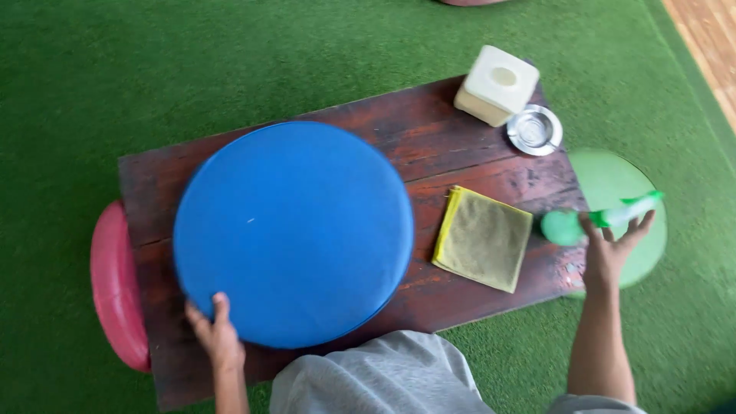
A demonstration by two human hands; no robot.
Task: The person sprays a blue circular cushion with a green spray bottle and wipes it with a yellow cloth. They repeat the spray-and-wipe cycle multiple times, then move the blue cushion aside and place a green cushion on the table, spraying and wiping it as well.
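A large round blue cushion (295, 230) lies flat on a low dark wooden table (429, 146). My left hand (217, 337) grips its near edge, thumb on top. At the table's right end a green spray bottle (567, 227) with a white and green nozzle is blurred and tilted. My right hand (609, 249) is right against it with fingers spread; a closed grip is not visible. A folded yellow-green cloth (483, 238) lies between the cushion and the bottle.
A white cube-shaped tissue box (497, 84) and a small round metal dish (534, 129) sit at the table's far right corner. A red cushion (116, 284) lies by the left end, a green cushion (621, 184) by the right, all on green turf (115, 69).
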